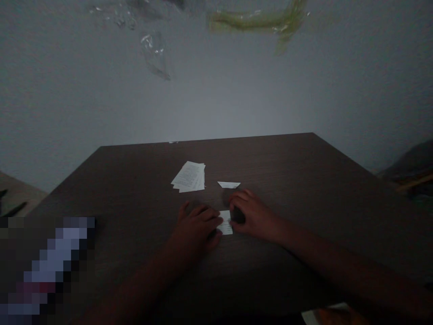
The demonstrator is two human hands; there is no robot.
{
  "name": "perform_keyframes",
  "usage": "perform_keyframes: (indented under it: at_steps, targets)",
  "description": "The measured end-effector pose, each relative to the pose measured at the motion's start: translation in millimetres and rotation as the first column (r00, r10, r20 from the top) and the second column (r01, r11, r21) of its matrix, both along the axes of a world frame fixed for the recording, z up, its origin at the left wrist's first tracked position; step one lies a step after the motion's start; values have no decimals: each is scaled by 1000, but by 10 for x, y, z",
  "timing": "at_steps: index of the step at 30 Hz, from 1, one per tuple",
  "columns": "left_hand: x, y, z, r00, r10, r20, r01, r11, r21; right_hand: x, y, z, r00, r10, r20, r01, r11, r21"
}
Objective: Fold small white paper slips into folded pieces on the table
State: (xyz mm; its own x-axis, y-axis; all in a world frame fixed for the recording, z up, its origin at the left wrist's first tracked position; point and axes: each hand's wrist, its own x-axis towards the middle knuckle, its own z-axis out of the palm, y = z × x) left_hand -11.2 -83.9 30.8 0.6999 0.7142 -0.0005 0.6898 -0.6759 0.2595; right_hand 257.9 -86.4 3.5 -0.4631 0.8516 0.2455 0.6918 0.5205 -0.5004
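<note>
Touching the small white rectangular printed paper [226, 226], the left hand [197, 226] lay spread; the right hand [253, 215] curled, grip unclear

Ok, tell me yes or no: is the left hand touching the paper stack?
No, the paper stack lies farther back on the table, with bare tabletop between it and the left hand.

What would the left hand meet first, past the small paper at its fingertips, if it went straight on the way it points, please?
Past the small paper, the left hand would probably meet the right hand, though dim light leaves their relative heights unclear.
</note>
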Motion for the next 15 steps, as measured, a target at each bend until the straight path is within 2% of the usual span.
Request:
perform_keyframes:
  at_steps: [6,9,15]
  targets:
    - [16,6,-56,1000,-3,21,3,1000,14,-9,238,-161,987,-159,-6,159,987,20]
    - [33,-1,-42,1000,6,12,-6,1000,20,-9,273,-219,980,-198,-14,198,980,30]
    - [60,-42,77,1000,24,-4,-25,999,-24,10,233,-127,986,-165,-10,165,986,8]
